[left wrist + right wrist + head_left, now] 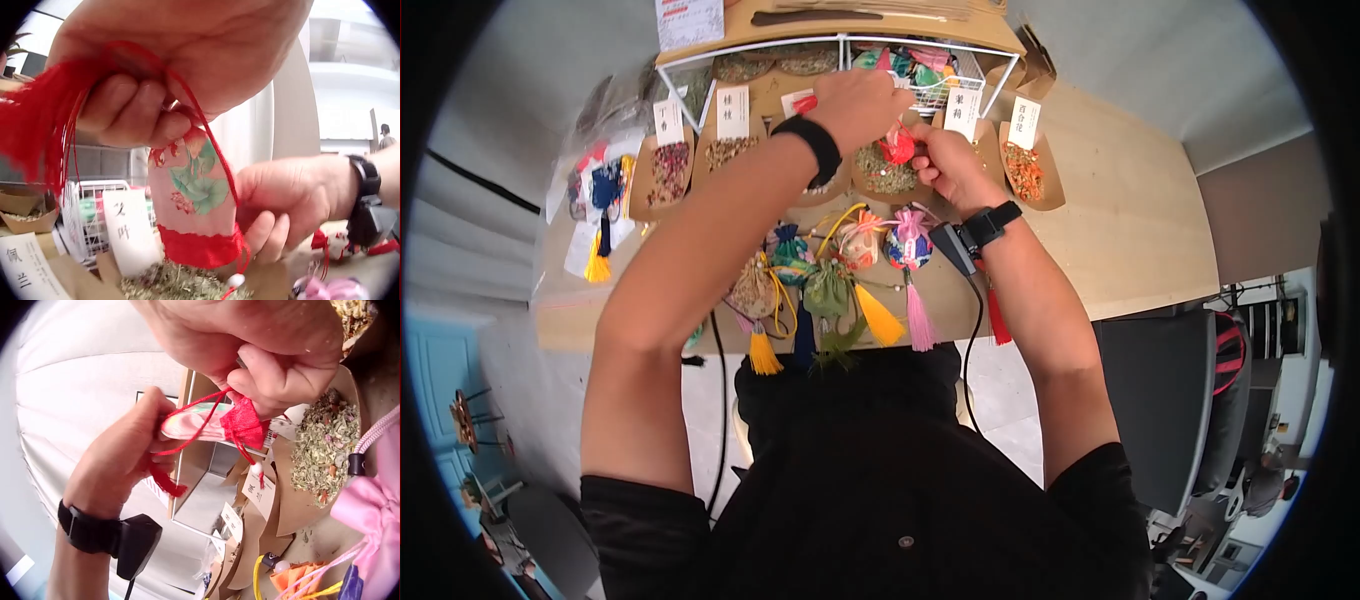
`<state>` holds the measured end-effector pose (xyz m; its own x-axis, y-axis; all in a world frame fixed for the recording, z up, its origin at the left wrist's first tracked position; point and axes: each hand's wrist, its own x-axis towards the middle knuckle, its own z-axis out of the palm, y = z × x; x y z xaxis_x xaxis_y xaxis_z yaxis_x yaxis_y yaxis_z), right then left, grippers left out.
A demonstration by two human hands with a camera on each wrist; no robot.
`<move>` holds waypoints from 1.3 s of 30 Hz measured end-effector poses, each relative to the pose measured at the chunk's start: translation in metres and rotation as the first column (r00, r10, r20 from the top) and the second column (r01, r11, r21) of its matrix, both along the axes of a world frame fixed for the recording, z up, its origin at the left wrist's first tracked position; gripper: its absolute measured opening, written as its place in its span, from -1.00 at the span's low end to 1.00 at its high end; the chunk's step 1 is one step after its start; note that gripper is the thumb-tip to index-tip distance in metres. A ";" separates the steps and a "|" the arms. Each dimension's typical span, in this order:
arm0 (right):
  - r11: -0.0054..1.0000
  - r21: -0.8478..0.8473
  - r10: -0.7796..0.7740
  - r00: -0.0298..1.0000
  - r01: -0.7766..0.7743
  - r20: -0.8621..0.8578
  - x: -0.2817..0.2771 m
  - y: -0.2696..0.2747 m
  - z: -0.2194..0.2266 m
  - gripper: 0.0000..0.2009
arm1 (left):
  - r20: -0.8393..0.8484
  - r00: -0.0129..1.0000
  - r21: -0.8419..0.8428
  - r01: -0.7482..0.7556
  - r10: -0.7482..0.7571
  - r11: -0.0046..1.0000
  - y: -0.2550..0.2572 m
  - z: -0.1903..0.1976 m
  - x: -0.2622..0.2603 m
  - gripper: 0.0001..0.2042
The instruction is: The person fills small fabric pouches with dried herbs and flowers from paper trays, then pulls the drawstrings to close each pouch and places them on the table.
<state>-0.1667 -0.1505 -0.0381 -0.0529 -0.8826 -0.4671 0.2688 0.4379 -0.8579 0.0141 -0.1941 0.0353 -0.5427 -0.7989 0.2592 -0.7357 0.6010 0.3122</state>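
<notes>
A small drawstring sachet pouch (194, 187), pale with a lotus print and a red mouth band, hangs mouth-down between both hands. My left hand (863, 105) grips its bottom end from above, and a red tassel (37, 128) trails out beside those fingers. At the red band (250, 422), my right hand (955, 165) pinches the pouch's edge. Its red cord (203, 119) loops along the side and ends in a white bead (235, 280). Directly below sits a kraft paper tray (294, 506) of chopped dried herbs (325, 444).
Several paper trays with name cards (733, 112) stand in a row. Behind them a white-framed wooden shelf (890, 30) covers a wire basket (965, 85) of fabric pouches. Finished-looking sachets with tassels, including a pink and blue one (908, 245), line the near table edge.
</notes>
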 end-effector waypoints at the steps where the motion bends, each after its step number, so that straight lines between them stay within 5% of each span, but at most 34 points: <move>1: 1.000 -0.003 0.011 1.000 -0.011 -0.014 0.001 -0.001 0.000 -0.83 | -0.029 0.999 0.020 -0.038 0.039 0.999 0.003 -0.002 0.002 -0.58; 9: 1.000 -0.022 -0.001 0.997 0.002 0.075 -0.001 0.005 0.006 -0.82 | -0.091 0.995 -0.027 -0.035 0.032 0.999 -0.013 -0.008 0.005 -0.55; 23: 0.996 -0.084 -0.018 1.000 0.017 -0.010 0.008 -0.005 0.014 -0.86 | -0.195 0.978 -0.012 -0.074 0.070 0.997 -0.001 0.001 -0.005 -0.53; 35: 0.995 -0.096 0.008 0.998 -0.003 0.056 0.005 -0.009 0.009 -0.88 | -0.085 0.996 -0.066 0.033 -0.038 0.997 0.002 0.012 0.009 -0.60; 39: 0.993 -0.119 -0.004 0.999 -0.001 -0.042 0.007 -0.010 0.017 -0.88 | -0.113 0.993 -0.095 0.023 -0.034 0.995 -0.010 -0.005 0.009 -0.58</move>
<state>-0.1600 -0.1602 -0.0207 -0.0721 -0.9315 -0.3566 0.2317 0.3321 -0.9143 0.0228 -0.2038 0.0305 -0.5276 -0.7527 0.3938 -0.6805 0.6520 0.3344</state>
